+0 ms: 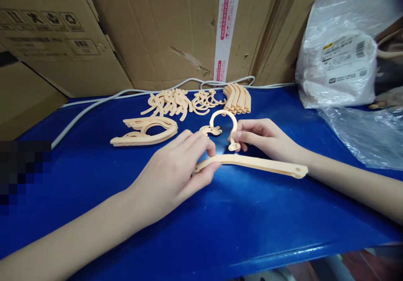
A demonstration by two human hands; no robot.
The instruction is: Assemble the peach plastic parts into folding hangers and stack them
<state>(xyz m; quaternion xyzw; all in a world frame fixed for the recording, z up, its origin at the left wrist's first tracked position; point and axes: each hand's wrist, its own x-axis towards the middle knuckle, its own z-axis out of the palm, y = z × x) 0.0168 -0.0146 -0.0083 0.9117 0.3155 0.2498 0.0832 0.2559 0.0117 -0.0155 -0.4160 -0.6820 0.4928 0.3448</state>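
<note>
My left hand [178, 165] pinches one end of a long, slightly bent beige plastic hanger arm [258, 162], whose other end points right. Between the thumb and fingers of my right hand [256, 134] is a beige hanger hook [234, 123], its curve upward and its round base down, just above the arm. A small curved beige piece [211, 130] shows just beyond my left fingers; whether it touches them I cannot tell. Left of it lie several folded hanger parts [147, 132], stacked together.
Behind my hands on the blue table [220, 230] lie loose curved pieces [170, 102], a heap of hooks [204, 101] and a row of hanger arms [237, 98]. A white cable [94, 102] runs along cardboard boxes [176, 29]. Plastic bags [336, 63] stand at the right.
</note>
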